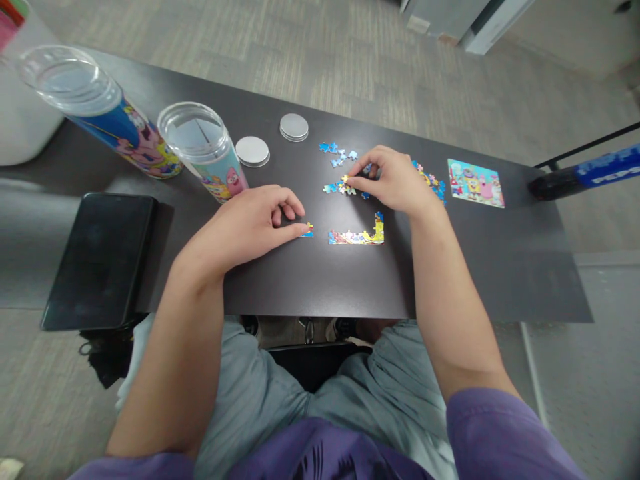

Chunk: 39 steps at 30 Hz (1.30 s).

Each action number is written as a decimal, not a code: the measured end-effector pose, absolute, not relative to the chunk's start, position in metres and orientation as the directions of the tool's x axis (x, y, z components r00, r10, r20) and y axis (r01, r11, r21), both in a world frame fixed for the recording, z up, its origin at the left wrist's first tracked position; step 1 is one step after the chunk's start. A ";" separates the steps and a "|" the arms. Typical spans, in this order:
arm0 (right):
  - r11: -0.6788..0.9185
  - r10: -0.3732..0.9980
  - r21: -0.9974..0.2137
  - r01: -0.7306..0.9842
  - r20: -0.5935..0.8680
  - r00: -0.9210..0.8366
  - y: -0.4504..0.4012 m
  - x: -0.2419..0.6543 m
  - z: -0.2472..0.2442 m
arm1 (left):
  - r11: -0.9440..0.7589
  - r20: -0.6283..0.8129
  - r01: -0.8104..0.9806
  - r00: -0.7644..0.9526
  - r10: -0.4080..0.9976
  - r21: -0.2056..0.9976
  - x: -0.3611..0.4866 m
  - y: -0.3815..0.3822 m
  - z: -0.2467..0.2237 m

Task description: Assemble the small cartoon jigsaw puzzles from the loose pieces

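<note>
My left hand (pixel 255 220) rests on the dark table with its fingers curled. Its thumb presses on a small blue and yellow puzzle piece (pixel 309 233). To the right of that lies a joined strip of puzzle pieces (pixel 354 237), bent up at its right end into a corner. My right hand (pixel 393 180) pinches a small yellowish puzzle piece (pixel 345 179) between thumb and index finger, just above a cluster of loose pieces (pixel 331 189). More blue loose pieces (pixel 339 160) lie behind. Another pile of pieces (pixel 437 184) shows partly behind my right hand.
A picture card (pixel 476 183) lies on the right of the table (pixel 300 287). Two clear-topped cartoon canisters, a tall one (pixel 135 137) and a shorter one (pixel 220 163), stand at left near two round metal lids (pixel 253 151) (pixel 294 127). A black tablet (pixel 100 257) overhangs the front edge.
</note>
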State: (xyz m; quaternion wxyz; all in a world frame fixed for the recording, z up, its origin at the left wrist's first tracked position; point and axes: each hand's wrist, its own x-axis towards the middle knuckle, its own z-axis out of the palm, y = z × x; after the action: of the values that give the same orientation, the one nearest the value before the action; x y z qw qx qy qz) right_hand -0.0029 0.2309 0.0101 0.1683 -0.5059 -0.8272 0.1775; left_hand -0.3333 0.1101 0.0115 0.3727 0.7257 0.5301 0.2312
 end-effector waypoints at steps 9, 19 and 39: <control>0.311 0.900 -0.715 0.626 0.011 -0.435 0.231 -0.004 0.006 | -0.165 -0.044 0.588 0.324 0.945 0.792 -0.334 0.112 0.009; 0.413 0.802 -0.815 0.406 0.115 -0.586 0.200 -0.037 0.031 | -0.138 -0.078 0.556 0.347 0.934 0.820 -0.334 0.111 0.015; 0.348 0.715 -0.824 0.446 -0.074 -0.695 0.175 -0.069 0.023 | -0.138 -0.108 0.629 0.336 0.936 0.765 -0.334 0.111 0.020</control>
State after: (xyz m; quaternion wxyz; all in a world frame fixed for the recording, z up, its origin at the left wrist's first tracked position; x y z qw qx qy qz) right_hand -0.0686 0.1753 0.0227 0.1517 -0.3598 -0.8069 0.4432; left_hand -0.3344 0.1113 0.0198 0.3751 0.7260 0.5389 0.2044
